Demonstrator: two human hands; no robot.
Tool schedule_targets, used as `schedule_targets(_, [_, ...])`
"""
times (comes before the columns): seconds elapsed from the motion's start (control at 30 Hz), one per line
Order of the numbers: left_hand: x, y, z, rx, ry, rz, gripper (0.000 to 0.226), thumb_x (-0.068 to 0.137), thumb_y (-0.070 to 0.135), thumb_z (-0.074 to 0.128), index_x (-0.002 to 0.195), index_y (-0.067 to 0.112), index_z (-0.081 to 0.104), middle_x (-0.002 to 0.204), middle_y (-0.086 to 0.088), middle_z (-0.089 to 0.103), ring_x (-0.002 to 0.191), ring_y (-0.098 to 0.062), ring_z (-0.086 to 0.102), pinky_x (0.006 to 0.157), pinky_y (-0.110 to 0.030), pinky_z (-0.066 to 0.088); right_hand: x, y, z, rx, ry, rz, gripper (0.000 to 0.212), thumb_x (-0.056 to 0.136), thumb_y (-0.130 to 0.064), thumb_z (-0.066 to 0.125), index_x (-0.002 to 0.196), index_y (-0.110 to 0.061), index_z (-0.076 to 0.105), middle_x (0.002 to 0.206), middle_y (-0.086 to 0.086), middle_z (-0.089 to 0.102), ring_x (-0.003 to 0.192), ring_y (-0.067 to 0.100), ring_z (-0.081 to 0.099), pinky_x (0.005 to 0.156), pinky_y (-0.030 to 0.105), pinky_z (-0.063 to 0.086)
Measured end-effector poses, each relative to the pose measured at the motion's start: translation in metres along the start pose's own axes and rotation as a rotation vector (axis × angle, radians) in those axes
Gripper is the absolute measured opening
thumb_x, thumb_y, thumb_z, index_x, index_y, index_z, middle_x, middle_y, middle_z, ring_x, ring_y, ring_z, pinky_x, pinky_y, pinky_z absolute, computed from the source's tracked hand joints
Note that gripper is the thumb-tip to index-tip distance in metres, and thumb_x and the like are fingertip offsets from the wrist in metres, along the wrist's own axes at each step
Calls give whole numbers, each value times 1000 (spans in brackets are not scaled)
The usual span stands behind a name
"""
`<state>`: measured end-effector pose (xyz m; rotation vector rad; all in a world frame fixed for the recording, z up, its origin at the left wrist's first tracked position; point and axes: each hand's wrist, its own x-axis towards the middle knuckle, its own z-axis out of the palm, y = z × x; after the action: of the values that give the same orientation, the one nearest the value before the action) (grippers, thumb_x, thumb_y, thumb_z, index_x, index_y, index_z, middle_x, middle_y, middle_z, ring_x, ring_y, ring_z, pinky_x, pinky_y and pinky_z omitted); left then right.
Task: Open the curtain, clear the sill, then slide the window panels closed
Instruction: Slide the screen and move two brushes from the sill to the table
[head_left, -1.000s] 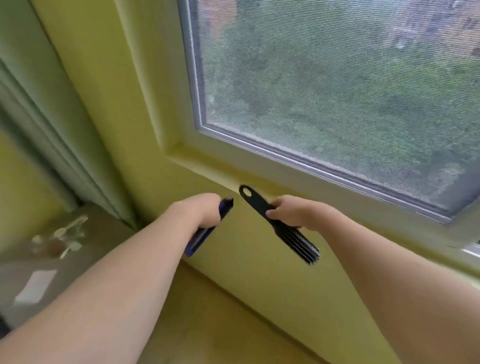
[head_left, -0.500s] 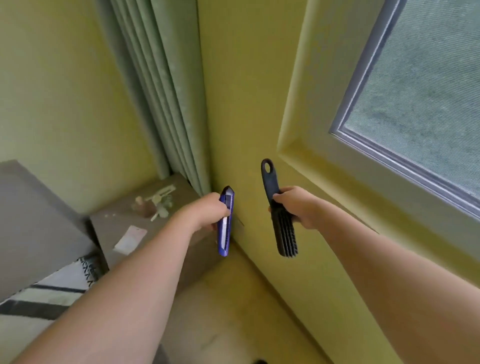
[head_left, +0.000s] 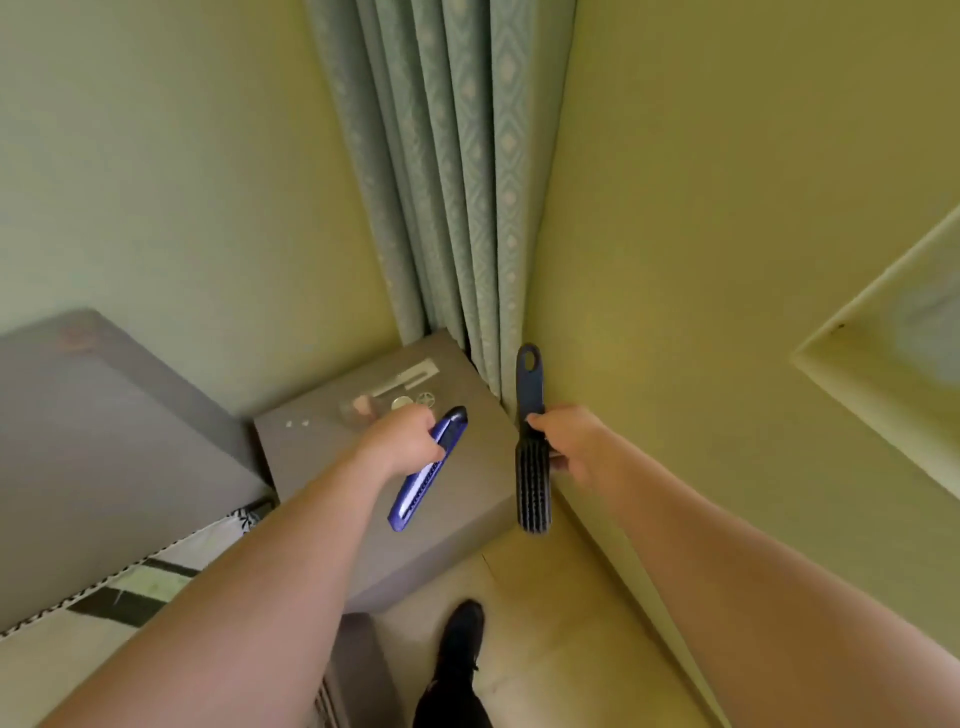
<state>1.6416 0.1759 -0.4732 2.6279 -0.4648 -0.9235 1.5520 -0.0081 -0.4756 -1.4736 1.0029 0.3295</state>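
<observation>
Mid sill-clearing, judging by both loads: left hand (head_left: 402, 441) clamped around a slim blue plastic comb (head_left: 427, 472), right hand (head_left: 569, 441) gripping a black plastic bristle brush (head_left: 531, 457), both above the grey desk (head_left: 467, 499) near its right edge. Beyond, gathered pale green patterned curtain (head_left: 447, 171). Next: setting both down on bare desk top, avoiding the small items at its far edge.

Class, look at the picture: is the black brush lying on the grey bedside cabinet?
No, the right hand holds the black brush in the air beside the grey cabinet.
</observation>
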Motion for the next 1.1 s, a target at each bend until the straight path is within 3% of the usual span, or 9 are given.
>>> schedule_targets(0.13, [61, -44, 18, 29, -135, -23, 13, 83, 14, 68, 78, 8, 57, 76, -10, 57, 71, -26, 56, 69, -34, 46, 70, 9, 50, 50, 4, 96, 29, 98, -13, 50, 125, -4, 58, 108, 14, 62, 104, 31, 59, 79, 39, 48])
schedule_targets(0.3, [139, -100, 71, 146, -279, -35, 10, 83, 17, 64, 81, 12, 56, 81, -7, 59, 76, -25, 57, 62, -29, 40, 169, 50, 103, 78, 56, 189, 23, 95, -12, 56, 117, -6, 62, 102, 17, 65, 91, 29, 62, 65, 35, 52])
schedule_targets(0.4, [168, -119, 96, 154, -275, -20, 7, 83, 15, 61, 87, 9, 60, 91, -12, 64, 86, -30, 62, 66, -31, 43, 211, 73, 119, 69, 98, 247, 16, 94, -15, 58, 107, -6, 63, 107, 20, 68, 99, 35, 67, 78, 44, 59])
schedule_targets(0.53, [200, -141, 123, 143, -248, -4, 13, 88, 17, 57, 92, 6, 61, 94, -15, 66, 90, -34, 62, 76, -37, 49, 258, 98, 138, 6, 111, 258, 14, 96, -19, 55, 101, -6, 60, 111, 25, 68, 102, 40, 67, 89, 54, 55])
schedule_targets(0.7, [220, -158, 136, 140, -231, 42, 11, 89, 17, 56, 91, 7, 60, 91, -14, 66, 86, -33, 62, 74, -37, 48, 282, 115, 157, 55, 149, 258, 12, 90, -17, 60, 90, -7, 64, 95, 15, 67, 102, 40, 66, 91, 52, 55])
schedule_targets(0.8, [223, -166, 138, 156, -238, 58, 8, 88, 16, 59, 92, 10, 58, 93, -13, 65, 87, -32, 61, 75, -37, 49, 285, 117, 166, 85, 168, 290, 18, 91, -17, 62, 73, -13, 60, 86, 15, 64, 91, 35, 65, 87, 47, 57])
schedule_targets(0.87, [225, -170, 140, 151, -237, 56, 7, 88, 17, 60, 92, 13, 56, 93, -11, 64, 87, -31, 60, 74, -37, 48, 286, 117, 170, 69, 180, 280, 14, 91, -18, 61, 80, -9, 63, 86, 14, 63, 84, 31, 62, 79, 39, 55])
schedule_targets(1.0, [224, -170, 137, 187, -208, 26, 11, 88, 15, 57, 98, 13, 52, 93, -11, 62, 85, -31, 60, 74, -38, 50, 281, 112, 173, 50, 206, 259, 20, 92, -20, 57, 104, -6, 67, 89, 12, 63, 87, 32, 63, 77, 37, 55])
schedule_targets(1.1, [216, -162, 130, 243, -204, 10, 12, 89, 14, 54, 98, 14, 47, 102, -12, 58, 90, -33, 59, 72, -38, 49, 266, 103, 171, 97, 175, 271, 21, 94, -16, 55, 108, -4, 65, 98, 17, 64, 100, 36, 64, 90, 47, 55])
